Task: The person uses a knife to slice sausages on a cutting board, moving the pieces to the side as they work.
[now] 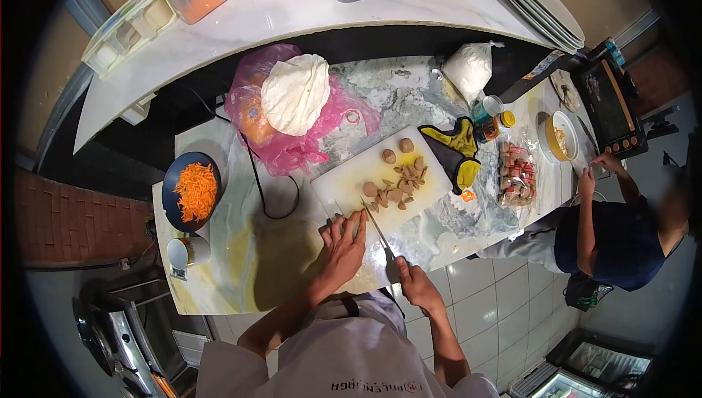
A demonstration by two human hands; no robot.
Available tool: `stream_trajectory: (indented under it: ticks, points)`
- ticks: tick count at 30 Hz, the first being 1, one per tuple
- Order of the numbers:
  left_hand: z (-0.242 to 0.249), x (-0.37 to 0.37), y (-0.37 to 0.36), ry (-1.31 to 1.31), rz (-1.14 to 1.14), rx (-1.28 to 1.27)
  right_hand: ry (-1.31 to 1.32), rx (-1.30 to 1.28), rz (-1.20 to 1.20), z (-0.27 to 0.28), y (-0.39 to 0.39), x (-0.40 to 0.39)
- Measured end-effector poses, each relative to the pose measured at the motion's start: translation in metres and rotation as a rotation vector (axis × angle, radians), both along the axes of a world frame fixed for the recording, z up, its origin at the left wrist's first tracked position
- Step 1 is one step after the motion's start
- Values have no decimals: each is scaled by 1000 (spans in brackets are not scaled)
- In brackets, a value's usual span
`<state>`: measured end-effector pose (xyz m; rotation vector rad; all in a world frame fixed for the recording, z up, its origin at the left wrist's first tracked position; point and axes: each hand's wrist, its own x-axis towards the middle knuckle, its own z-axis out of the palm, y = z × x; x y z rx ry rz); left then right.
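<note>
A white cutting board [340, 187] lies on the marble table, with several brown slices [395, 194] and two larger round pieces [389, 156] on it. My right hand [418, 286] is closed around the handle of a knife [379, 233], whose blade points up and left to the board's near edge. On the board's near left part rests my left hand [344, 248], fingers close together beside the knife tip. What its fingertips hold, if anything, is too small to make out.
A dark bowl of shredded orange food [196, 192] and a metal can [179, 253] stand left. Behind lie a pink bag [278, 145] and flatbread [295, 94]. Black-yellow gloves [461, 151], jars [491, 121] and a netted pack [516, 175] are right, near another person [607, 241].
</note>
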<state>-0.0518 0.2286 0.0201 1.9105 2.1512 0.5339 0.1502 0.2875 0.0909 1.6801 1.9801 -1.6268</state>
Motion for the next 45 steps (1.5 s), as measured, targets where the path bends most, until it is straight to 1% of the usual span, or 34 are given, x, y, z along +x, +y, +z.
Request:
stream_trajectory:
  ticks: [4, 8, 12, 15, 18, 21, 30, 33, 36, 39, 42, 45]
  points:
    - [-7, 7, -2, -16, 22, 13, -15, -34, 12, -1, -1, -2]
    - [-5, 8, -2, -9, 23, 51, 15, 22, 15, -7, -3, 1]
    - [-4, 6, -2, -22, 10, -11, -31, 79, 29, -2, -4, 0]
    - [-6, 7, -3, 7, 4, -23, -84, 87, 70, -11, -9, 8]
    - [-2, 8, -3, 25, 3, -41, -34, 163, 20, -17, -21, 13]
    - [-2, 9, -2, 43, 4, -19, -19, 115, 13, -15, -24, 15]
    - [0, 10, 0, 84, 18, -28, -30, 157, 18, -16, -28, 11]
    - [0, 11, 0, 61, 22, -38, -23, 228, 16, -16, -31, 9]
    - [0, 10, 0, 47, 20, -32, -21, 287, 70, -28, -32, 13]
    - [0, 8, 1, 54, 10, -27, -32, 300, 77, -28, -31, 11]
    - [2, 8, 1, 36, 15, -14, -83, 151, 74, -28, -24, 8]
    - [6, 8, 1, -7, 9, -35, -82, 67, 111, -17, -15, 6]
